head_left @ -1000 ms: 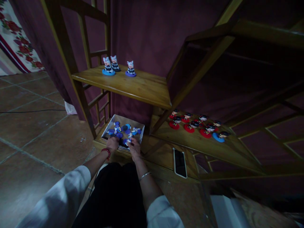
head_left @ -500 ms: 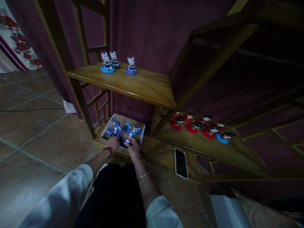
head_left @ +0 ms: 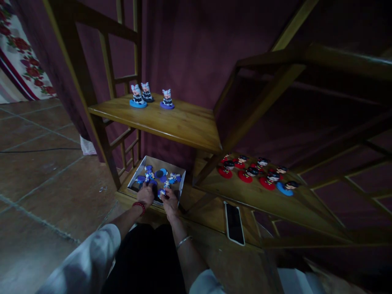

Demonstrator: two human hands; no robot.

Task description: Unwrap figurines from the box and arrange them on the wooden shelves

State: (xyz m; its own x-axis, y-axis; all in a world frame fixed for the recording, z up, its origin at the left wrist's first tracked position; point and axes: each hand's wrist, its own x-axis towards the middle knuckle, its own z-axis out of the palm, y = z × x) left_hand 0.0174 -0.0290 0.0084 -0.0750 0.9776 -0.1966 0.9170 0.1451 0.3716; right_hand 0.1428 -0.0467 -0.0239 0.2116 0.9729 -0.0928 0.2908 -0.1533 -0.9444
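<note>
A shallow white box (head_left: 183, 183) on the bottom shelf holds several small figurines with blue and purple bases, most lying on their sides. My right hand (head_left: 170, 201) is at the box's near side, its thumb and fingers closed round a blue-and-white figurine (head_left: 162, 192). Over the near left part of the same box is my left hand (head_left: 145, 195), fingers pointing down among the pieces. Its fingertips are dark and partly hidden, so what they touch is unclear.
Three white-haired figurines (head_left: 167, 99) stand on the upper wooden shelf (head_left: 183, 122). Several black-haired figurines (head_left: 247, 174), mostly on red bases, occupy the right shelf. A phone (head_left: 234, 223) lies below them. Slanted wooden bars (head_left: 260, 106) cross the right side.
The view has tilted slightly upward, so the shelves and box appear lower. My hands stay at the box, and the right one still holds the blue-and-white figurine.
</note>
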